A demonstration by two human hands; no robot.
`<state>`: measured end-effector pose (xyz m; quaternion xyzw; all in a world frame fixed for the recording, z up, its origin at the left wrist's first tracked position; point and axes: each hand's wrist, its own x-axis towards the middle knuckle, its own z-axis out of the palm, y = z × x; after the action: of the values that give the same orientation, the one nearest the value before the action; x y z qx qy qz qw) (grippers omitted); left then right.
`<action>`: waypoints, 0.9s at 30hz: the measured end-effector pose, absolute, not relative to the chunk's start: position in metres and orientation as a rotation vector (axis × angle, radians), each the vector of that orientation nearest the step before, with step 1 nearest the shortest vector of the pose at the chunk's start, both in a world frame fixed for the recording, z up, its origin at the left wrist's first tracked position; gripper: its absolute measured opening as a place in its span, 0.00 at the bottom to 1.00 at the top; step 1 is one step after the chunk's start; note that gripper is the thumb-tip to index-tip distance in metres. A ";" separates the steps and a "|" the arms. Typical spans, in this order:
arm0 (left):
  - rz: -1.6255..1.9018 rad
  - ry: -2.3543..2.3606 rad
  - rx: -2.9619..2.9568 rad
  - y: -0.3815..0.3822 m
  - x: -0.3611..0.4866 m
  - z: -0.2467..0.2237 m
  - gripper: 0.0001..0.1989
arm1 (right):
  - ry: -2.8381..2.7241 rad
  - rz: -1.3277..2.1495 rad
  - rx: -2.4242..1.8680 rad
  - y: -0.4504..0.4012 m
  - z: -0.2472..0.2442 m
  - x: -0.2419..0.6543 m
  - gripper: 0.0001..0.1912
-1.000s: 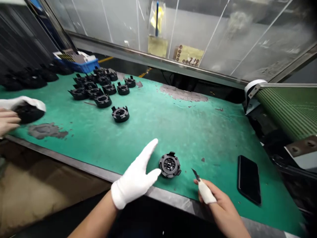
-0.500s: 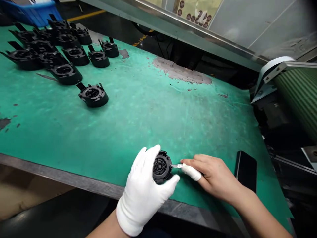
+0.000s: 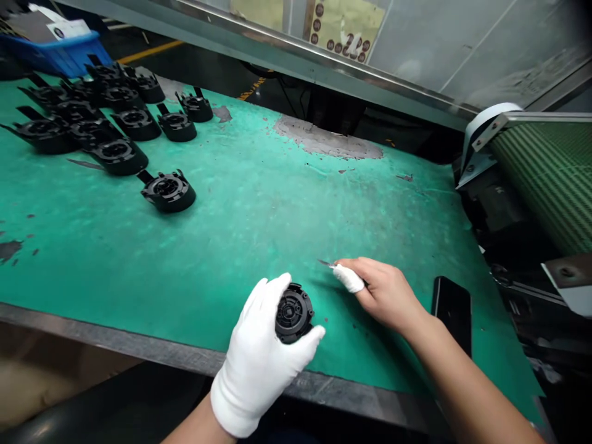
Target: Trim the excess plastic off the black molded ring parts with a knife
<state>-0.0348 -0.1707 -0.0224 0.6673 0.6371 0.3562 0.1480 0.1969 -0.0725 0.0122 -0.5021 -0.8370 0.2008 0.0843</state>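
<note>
In a white glove, my left hand (image 3: 263, 354) is closed around a round black plastic part (image 3: 294, 313) with rings and small posts on its face, near the table's front edge. My right hand (image 3: 379, 290), bare apart from a white cover on the thumb, pinches a small knife (image 3: 326, 263). Its thin blade points left and stands apart from the black part, above and to the right of it. The knife's handle is hidden inside my fingers.
A single black housing (image 3: 169, 191) stands on the green table (image 3: 277, 216), with several more grouped at the far left. A black phone (image 3: 452, 314) lies right of my right hand. Beyond are a blue bin (image 3: 69, 55) and a green conveyor belt (image 3: 546, 172).
My right hand has drawn the knife up and away from the black part's edge, where its tip was. My left hand keeps its hold. The view has shifted slightly.
</note>
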 end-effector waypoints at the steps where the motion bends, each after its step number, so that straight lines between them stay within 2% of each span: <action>1: 1.037 1.827 1.922 -0.171 -0.035 -0.023 0.39 | -2.459 0.676 -1.493 -0.079 0.012 0.197 0.17; 5: 1.080 1.766 1.874 -0.169 -0.039 -0.019 0.39 | -2.159 1.082 -1.554 -0.124 0.006 0.197 0.19; 8: 0.961 1.585 1.613 -0.164 -0.049 -0.001 0.39 | -1.755 1.494 -1.503 -0.166 0.002 0.183 0.33; 10: 0.823 1.360 1.396 -0.164 -0.057 0.016 0.33 | -1.538 1.669 -1.349 -0.192 0.002 0.165 0.36; 13: 0.691 1.169 1.331 -0.175 -0.063 0.035 0.22 | -1.228 1.697 -1.221 -0.221 0.007 0.131 0.33; 17: 0.723 1.323 1.709 -0.206 -0.067 0.030 0.26 | -0.844 1.625 -1.332 -0.248 0.008 0.095 0.27; 22: 0.625 1.434 2.246 -0.221 -0.081 -0.001 0.19 | -0.680 1.665 -1.402 -0.292 -0.014 0.090 0.37; 27: 0.526 1.452 2.322 -0.226 -0.084 -0.020 0.19 | -0.609 1.765 -1.597 -0.314 -0.031 0.116 0.33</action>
<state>-0.0839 -0.2265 -0.0197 0.8197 0.5127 0.1856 0.1756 0.1163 -0.3140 -0.0306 -0.6122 -0.2336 0.6767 0.3358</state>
